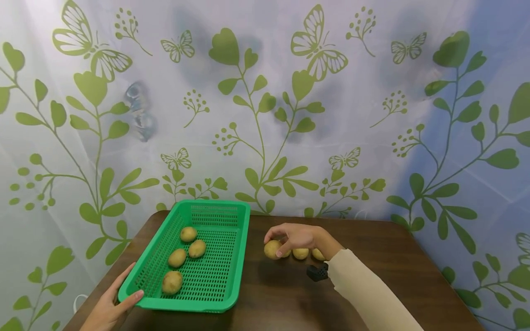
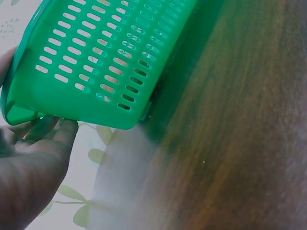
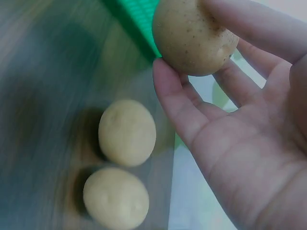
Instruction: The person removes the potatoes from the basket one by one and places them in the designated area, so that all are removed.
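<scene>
A green plastic basket [image 1: 238, 280] with slotted sides stands on the left part of the table, and several potatoes [image 1: 172, 282] lie inside it. My left hand [image 1: 113, 299] grips its near left corner, thumb over the rim; the left wrist view shows fingers [image 2: 67, 130] under that rim. To the right of the basket, my right hand [image 1: 296, 236] holds a potato [image 3: 194, 40] between thumb and fingers, raised above the table. Beyond and below this hand, more potatoes [image 1: 300, 253] sit in a row, partly hidden by the hand and wrist in the head view.
The dark wooden table [image 1: 372, 285] reaches back to a pale curtain [image 1: 265, 115] printed with green leaves and butterflies. A black device [image 1: 317, 272] shows under my right wrist, by the cream sleeve [image 1: 368, 289].
</scene>
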Demonstrator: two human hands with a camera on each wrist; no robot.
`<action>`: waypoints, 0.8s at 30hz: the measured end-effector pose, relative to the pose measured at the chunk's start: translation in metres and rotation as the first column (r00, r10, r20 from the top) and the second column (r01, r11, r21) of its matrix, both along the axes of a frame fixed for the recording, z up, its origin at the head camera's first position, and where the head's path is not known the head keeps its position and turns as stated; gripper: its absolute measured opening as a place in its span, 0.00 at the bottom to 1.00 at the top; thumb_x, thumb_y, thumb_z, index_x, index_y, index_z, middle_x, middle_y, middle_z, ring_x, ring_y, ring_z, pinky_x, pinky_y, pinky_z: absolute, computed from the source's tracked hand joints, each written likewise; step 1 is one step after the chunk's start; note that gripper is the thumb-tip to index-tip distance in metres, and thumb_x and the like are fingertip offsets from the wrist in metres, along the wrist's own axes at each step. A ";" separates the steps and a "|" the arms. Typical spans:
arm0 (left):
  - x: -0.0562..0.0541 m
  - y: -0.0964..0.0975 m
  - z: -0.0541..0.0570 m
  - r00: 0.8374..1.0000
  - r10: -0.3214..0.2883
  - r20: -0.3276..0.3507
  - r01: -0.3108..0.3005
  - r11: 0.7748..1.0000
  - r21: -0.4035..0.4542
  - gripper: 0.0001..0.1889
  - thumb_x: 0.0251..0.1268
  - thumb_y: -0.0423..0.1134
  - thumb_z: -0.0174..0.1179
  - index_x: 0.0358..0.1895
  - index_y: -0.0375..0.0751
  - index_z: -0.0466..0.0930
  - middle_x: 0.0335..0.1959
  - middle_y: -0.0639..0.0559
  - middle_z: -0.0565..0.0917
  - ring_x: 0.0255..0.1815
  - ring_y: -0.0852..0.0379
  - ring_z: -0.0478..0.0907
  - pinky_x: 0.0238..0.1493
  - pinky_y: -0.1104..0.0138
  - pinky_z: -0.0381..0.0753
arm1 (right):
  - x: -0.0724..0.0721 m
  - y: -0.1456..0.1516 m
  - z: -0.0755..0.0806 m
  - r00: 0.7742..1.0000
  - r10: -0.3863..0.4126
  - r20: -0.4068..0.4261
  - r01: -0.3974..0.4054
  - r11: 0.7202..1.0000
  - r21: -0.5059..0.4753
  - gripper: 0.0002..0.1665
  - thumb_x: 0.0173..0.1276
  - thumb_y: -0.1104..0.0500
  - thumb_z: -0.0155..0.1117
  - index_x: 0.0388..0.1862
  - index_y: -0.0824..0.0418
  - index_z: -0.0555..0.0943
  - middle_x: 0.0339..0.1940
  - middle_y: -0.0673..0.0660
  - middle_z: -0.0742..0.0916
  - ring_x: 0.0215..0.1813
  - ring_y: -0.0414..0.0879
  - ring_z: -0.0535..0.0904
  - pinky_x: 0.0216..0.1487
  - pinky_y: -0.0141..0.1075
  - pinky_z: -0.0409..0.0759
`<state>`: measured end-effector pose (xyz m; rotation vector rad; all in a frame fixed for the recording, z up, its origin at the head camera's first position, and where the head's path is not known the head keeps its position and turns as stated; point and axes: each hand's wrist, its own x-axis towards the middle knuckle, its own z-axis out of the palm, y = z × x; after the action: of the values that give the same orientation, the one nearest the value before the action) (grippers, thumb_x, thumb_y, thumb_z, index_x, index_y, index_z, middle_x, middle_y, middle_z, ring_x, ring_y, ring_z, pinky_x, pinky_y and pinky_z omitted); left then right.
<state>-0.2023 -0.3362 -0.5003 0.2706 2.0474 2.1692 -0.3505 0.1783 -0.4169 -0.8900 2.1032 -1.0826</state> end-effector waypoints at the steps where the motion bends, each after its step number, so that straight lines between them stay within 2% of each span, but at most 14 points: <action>1: 0.000 0.000 0.000 1.000 0.000 0.000 0.000 1.000 0.001 0.44 0.83 0.30 0.49 0.83 0.34 0.23 0.61 0.68 0.75 0.59 0.63 0.79 0.54 0.62 0.84 | 0.001 0.003 -0.001 1.000 -0.006 0.001 0.006 1.000 -0.003 0.22 0.69 0.63 0.74 0.60 0.54 0.81 0.61 0.53 0.81 0.63 0.50 0.75 0.63 0.43 0.76; 4: 0.001 0.000 0.000 1.000 0.021 0.017 -0.020 1.000 -0.009 0.44 0.83 0.31 0.51 0.83 0.35 0.25 0.60 0.67 0.76 0.58 0.63 0.80 0.54 0.62 0.84 | 0.002 0.012 -0.004 0.999 -0.023 0.025 0.024 1.000 -0.017 0.22 0.69 0.64 0.74 0.60 0.55 0.81 0.60 0.53 0.82 0.59 0.51 0.77 0.60 0.44 0.77; 9: 0.000 0.002 0.001 0.997 0.072 0.037 -0.069 0.996 -0.064 0.44 0.82 0.34 0.53 0.84 0.37 0.28 0.61 0.59 0.74 0.57 0.61 0.81 0.52 0.60 0.85 | 0.005 0.025 -0.010 0.998 -0.046 0.047 0.048 0.998 -0.035 0.22 0.69 0.66 0.74 0.60 0.58 0.80 0.60 0.55 0.81 0.57 0.52 0.74 0.56 0.42 0.78; 13: -0.001 0.002 0.001 0.996 0.085 0.036 -0.081 0.993 -0.091 0.44 0.82 0.34 0.53 0.84 0.37 0.29 0.61 0.54 0.75 0.56 0.60 0.82 0.51 0.60 0.85 | 0.008 0.034 -0.014 0.996 -0.068 0.050 0.070 0.997 -0.037 0.24 0.68 0.65 0.74 0.62 0.62 0.80 0.63 0.58 0.80 0.61 0.52 0.73 0.61 0.44 0.76; 17: -0.002 0.000 -0.003 0.998 0.064 0.017 -0.063 0.997 -0.039 0.43 0.82 0.31 0.52 0.84 0.37 0.29 0.59 0.56 0.76 0.55 0.59 0.82 0.50 0.61 0.86 | 0.009 0.040 -0.016 0.995 -0.074 0.071 0.077 0.996 -0.044 0.26 0.69 0.65 0.74 0.64 0.63 0.78 0.67 0.61 0.78 0.61 0.53 0.74 0.60 0.44 0.77; 22: -0.002 -0.001 -0.006 0.998 0.061 -0.004 -0.061 0.998 0.006 0.41 0.81 0.28 0.51 0.85 0.40 0.34 0.58 0.52 0.79 0.53 0.58 0.82 0.49 0.62 0.86 | 0.011 0.049 -0.016 0.995 -0.073 0.068 0.076 0.996 -0.049 0.24 0.68 0.65 0.73 0.62 0.62 0.78 0.63 0.58 0.80 0.60 0.53 0.75 0.58 0.43 0.78; 24: -0.002 0.000 -0.005 0.998 0.061 -0.007 -0.061 0.998 0.014 0.42 0.81 0.28 0.51 0.85 0.40 0.33 0.58 0.53 0.79 0.54 0.57 0.82 0.49 0.62 0.86 | 0.012 0.052 -0.016 0.994 -0.074 0.083 0.080 0.995 -0.064 0.24 0.69 0.67 0.73 0.62 0.64 0.78 0.61 0.58 0.80 0.56 0.54 0.76 0.54 0.44 0.80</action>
<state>-0.2043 -0.3365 -0.5058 0.2214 2.0716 2.2216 -0.3383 0.2300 -0.4330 -0.7887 2.0604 -1.2148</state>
